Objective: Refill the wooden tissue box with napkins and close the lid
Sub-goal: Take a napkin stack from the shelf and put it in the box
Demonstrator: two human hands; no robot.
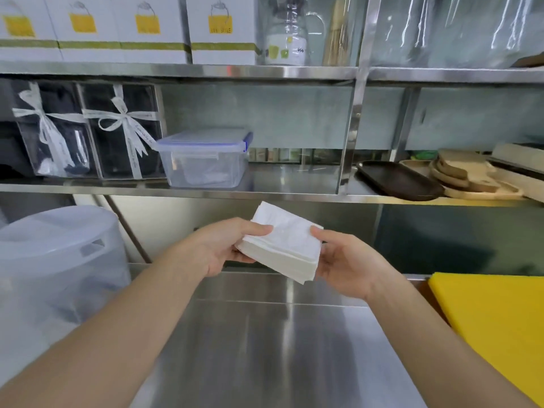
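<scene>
A thick stack of white napkins (284,242) is held in the air above the steel counter (265,348), tilted down to the right. My left hand (223,248) grips its left edge, thumb on top. My right hand (347,260) grips its right edge, thumb on the top sheet. No wooden tissue box is in view.
A clear plastic container with a blue-clipped lid (206,157) sits on the steel shelf (294,192) behind the napkins. Dark and wooden trays (426,178) lie on the shelf at right. A large translucent lidded bin (56,260) stands left, a yellow board (494,325) right.
</scene>
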